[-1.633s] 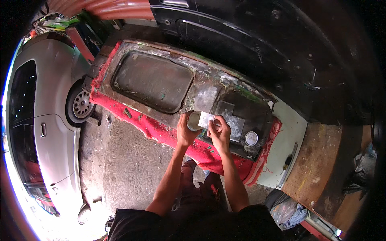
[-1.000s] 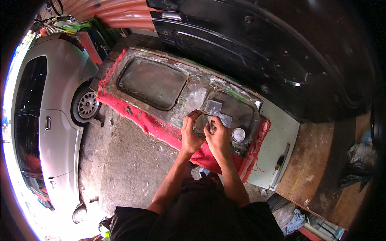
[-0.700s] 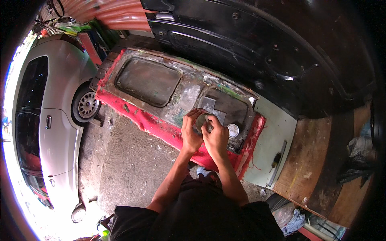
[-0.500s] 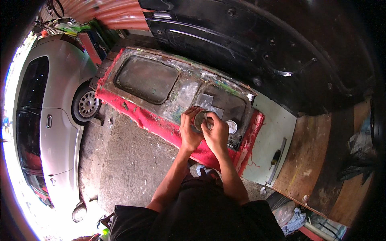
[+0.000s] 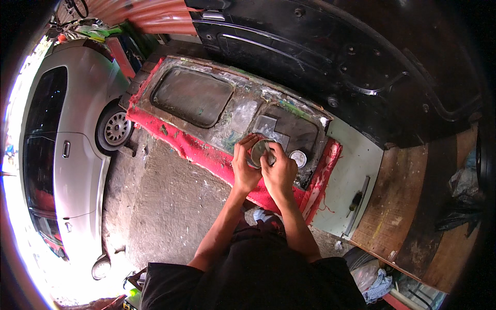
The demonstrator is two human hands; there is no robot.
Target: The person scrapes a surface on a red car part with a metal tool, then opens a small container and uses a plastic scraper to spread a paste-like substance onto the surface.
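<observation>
My left hand (image 5: 246, 166) is closed around the side of a round open tin (image 5: 258, 153), over the near edge of a stained workbench. My right hand (image 5: 279, 174) is closed, its thumb and fingertips pinched at the mouth of that tin. What sits between those fingertips is hidden or too small to name. Just right of the right hand stands a small round container (image 5: 298, 158) with pale contents. Beyond the tin, flat grey plates (image 5: 266, 125) lie on the bench.
The workbench (image 5: 242, 114) has a recessed panel (image 5: 194, 96) at left and red cloth (image 5: 196, 159) along its near side. A silver car (image 5: 77, 170) stands at left. A black vehicle panel (image 5: 310, 57) rises behind. A dark-handled tool (image 5: 355, 201) lies on a pale board (image 5: 338, 181) at right.
The view has shifted slightly, so the bench sits a little farther right. Both hands stay at the tin, with the right fingers slightly changed at its mouth.
</observation>
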